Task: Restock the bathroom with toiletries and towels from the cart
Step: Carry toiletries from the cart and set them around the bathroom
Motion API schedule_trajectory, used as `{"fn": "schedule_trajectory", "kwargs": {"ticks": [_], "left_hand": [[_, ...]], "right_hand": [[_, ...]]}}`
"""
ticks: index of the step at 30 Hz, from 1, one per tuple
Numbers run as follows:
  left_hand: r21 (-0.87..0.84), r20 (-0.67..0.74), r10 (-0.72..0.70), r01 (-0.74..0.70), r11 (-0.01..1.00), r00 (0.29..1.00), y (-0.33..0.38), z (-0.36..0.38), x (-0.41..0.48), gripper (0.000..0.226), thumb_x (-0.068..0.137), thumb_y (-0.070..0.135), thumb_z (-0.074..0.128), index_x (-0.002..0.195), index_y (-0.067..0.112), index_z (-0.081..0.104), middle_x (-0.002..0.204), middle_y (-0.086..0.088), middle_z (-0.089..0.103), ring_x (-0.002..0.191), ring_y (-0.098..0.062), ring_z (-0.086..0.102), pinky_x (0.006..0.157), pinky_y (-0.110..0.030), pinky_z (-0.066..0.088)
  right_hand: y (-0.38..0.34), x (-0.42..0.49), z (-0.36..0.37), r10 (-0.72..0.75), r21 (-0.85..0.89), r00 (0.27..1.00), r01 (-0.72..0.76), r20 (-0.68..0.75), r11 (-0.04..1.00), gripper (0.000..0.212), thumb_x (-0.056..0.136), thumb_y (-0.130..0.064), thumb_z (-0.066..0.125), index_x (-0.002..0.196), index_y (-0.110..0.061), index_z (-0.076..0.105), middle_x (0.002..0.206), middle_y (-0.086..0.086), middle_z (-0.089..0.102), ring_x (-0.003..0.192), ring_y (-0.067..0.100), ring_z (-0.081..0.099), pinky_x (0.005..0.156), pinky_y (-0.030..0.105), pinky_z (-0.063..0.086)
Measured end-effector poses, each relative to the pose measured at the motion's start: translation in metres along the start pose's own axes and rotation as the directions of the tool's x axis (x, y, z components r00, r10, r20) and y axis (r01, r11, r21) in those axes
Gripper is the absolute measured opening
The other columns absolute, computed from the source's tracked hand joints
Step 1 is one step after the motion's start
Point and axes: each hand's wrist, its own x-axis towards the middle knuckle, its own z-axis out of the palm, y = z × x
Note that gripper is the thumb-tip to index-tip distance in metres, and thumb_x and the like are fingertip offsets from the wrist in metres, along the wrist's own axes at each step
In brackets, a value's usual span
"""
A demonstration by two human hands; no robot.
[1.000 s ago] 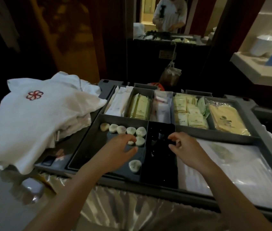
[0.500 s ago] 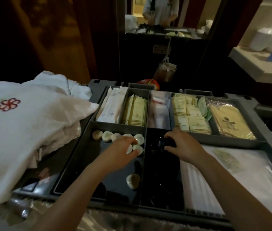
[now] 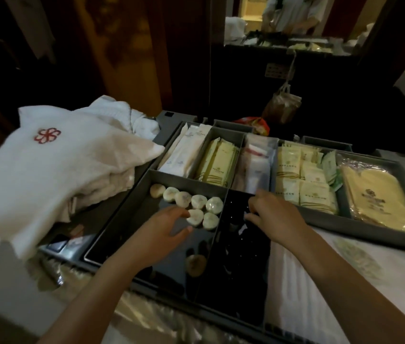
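A grey compartment tray point(image 3: 223, 304) tops the cart. Several round wrapped soaps point(image 3: 197, 202) lie in its left compartment, and one more soap point(image 3: 196, 265) sits apart near the front. My left hand point(image 3: 161, 232) hovers over that compartment, fingers loosely spread, fingertips touching a soap point(image 3: 194, 217) in the front row. My right hand point(image 3: 275, 214) reaches into the dark middle compartment point(image 3: 236, 264) of small black items, fingers curled down; what they grip is hidden. White towels point(image 3: 55, 170) with a red flower logo are stacked on the left.
Back compartments hold white sachets point(image 3: 184, 150), yellow packets point(image 3: 218, 162), clear-wrapped items point(image 3: 256, 165), cream sachets point(image 3: 303, 180) and a yellow bagged item point(image 3: 377, 194). Clear-wrapped white items point(image 3: 320, 281) fill the right front. A plastic bag point(image 3: 282, 105) hangs behind; a mirror above reflects a person.
My left hand has slid forward to the front row of soaps. My right hand has stayed over the dark compartment. The camera has shifted, bringing the tray closer.
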Motion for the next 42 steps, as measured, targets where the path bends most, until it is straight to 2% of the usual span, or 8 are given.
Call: {"fn": "schedule_trajectory", "kwargs": {"ticks": [5,13,20,24,33,36,38,42], "left_hand": [[0.041,-0.082,-0.11,0.113,0.993,0.991,-0.012,-0.003,-0.032,0.036,0.092,0.031,0.052,0.126,0.02,0.049,0.122,0.006,0.048,0.112,-0.01,0.049,0.089,-0.02,0.04],[0.155,-0.19,-0.137,0.168,0.974,0.972,-0.02,0.007,-0.067,0.04,0.087,0.026,0.061,0.126,0.022,0.051,0.12,0.007,0.052,0.111,-0.012,0.052,0.092,-0.024,0.042],[0.454,-0.236,-0.191,0.282,0.845,0.953,-0.016,0.007,-0.08,0.05,0.086,0.046,0.055,0.132,0.033,0.041,0.137,0.011,0.045,0.133,-0.01,0.032,0.115,-0.037,0.007],[0.506,-0.229,-0.237,0.323,0.8,0.944,-0.016,0.008,-0.086,0.049,0.088,0.05,0.049,0.133,0.033,0.04,0.138,0.011,0.044,0.137,-0.008,0.026,0.115,-0.044,-0.002],[0.481,-0.322,-0.162,0.309,0.82,0.933,-0.012,0.01,-0.084,0.035,0.09,0.041,0.051,0.122,0.028,0.055,0.13,0.005,0.055,0.132,-0.009,0.038,0.112,-0.039,-0.011],[0.447,-0.372,-0.103,0.275,0.851,0.923,-0.012,0.01,-0.082,0.03,0.087,0.037,0.058,0.114,0.025,0.061,0.116,0.003,0.063,0.121,-0.013,0.049,0.114,-0.043,-0.001],[0.346,-0.419,-0.061,0.221,0.912,0.906,-0.009,0.007,-0.078,0.023,0.086,0.034,0.061,0.106,0.023,0.064,0.098,0.006,0.065,0.097,-0.01,0.058,0.111,-0.039,0.025],[0.053,-0.445,-0.114,0.154,0.987,0.888,0.011,-0.006,-0.077,0.01,0.087,0.028,0.06,0.093,0.02,0.064,0.074,0.009,0.061,0.065,-0.001,0.055,0.06,-0.012,0.042]], "right_hand": [[0.001,0.005,-0.006,-0.06,-0.024,0.997,0.061,0.053,0.998,0.023,0.093,-0.035,0.053,0.083,-0.018,0.041,0.091,0.003,0.043,0.075,0.021,0.046,0.064,0.034,0.042],[0.002,0.0,-0.001,-0.088,-0.142,0.987,0.107,0.135,0.984,0.021,0.091,-0.033,0.057,0.108,-0.021,0.057,0.103,0.002,0.063,0.092,0.021,0.061,0.064,0.029,0.041],[-0.001,0.005,-0.001,-0.072,-0.145,0.964,0.112,0.257,0.983,0.019,0.095,-0.031,0.051,0.103,-0.014,0.057,0.088,0.004,0.057,0.078,0.021,0.054,0.063,0.031,0.041],[-0.003,0.005,0.004,-0.104,-0.177,0.977,0.137,0.184,0.975,0.02,0.099,-0.03,0.041,0.097,-0.015,0.053,0.067,-0.004,0.037,0.078,0.024,0.054,0.06,0.03,0.038],[0.0,-0.007,0.003,-0.126,-0.24,0.992,0.127,0.019,0.963,0.021,0.101,-0.027,0.034,0.096,-0.013,0.049,0.071,0.0,0.035,0.067,0.023,0.052,0.048,0.029,0.027],[0.0,-0.006,-0.004,-0.121,-0.117,0.992,0.115,-0.044,0.987,0.021,0.1,-0.026,0.037,0.089,-0.011,0.048,0.075,0.0,0.032,0.07,0.028,0.055,0.057,0.035,0.042],[-0.003,-0.008,-0.012,-0.126,0.009,0.988,0.127,-0.089,0.992,0.019,0.098,-0.026,0.043,0.089,-0.01,0.051,0.083,0.002,0.039,0.079,0.03,0.058,0.067,0.04,0.048],[-0.019,-0.016,-0.033,-0.2,0.105,0.947,0.232,-0.251,0.967,0.017,0.095,-0.026,0.049,0.094,-0.009,0.055,0.098,0.007,0.049,0.083,0.029,0.056,0.067,0.037,0.045]]}}
